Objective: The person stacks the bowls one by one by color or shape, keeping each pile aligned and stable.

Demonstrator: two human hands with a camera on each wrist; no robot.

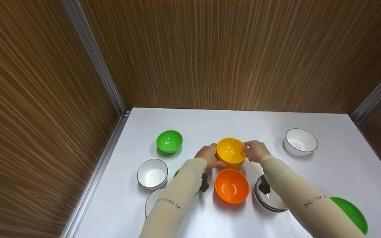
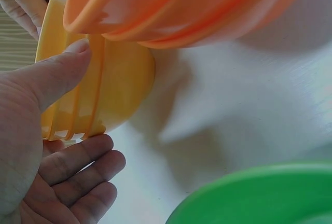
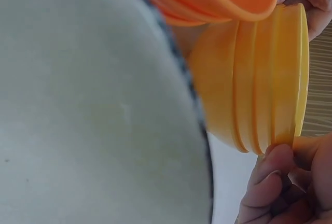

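Observation:
A nested stack of yellow bowls [image 1: 230, 153] stands near the middle of the white table, with several rims showing in the right wrist view. My left hand [image 1: 208, 157] grips its left side, thumb [image 2: 78, 53] across the outside and fingers beneath the rims. On the opposite side my right hand [image 1: 256, 151] pinches the rim between thumb and fingers [image 3: 277, 164]. Just in front of the yellow bowls is a stack of orange bowls [image 1: 232, 186], held by neither hand.
Left are a green bowl [image 1: 169, 141], a white bowl [image 1: 152, 173] and another white bowl [image 1: 152, 200]. A green dish [image 2: 254, 198] lies partly under my left forearm. Stacked white bowls [image 1: 271, 200], a green plate [image 1: 351, 213] and a white bowl [image 1: 300, 142] are right. Wood-patterned walls surround the table.

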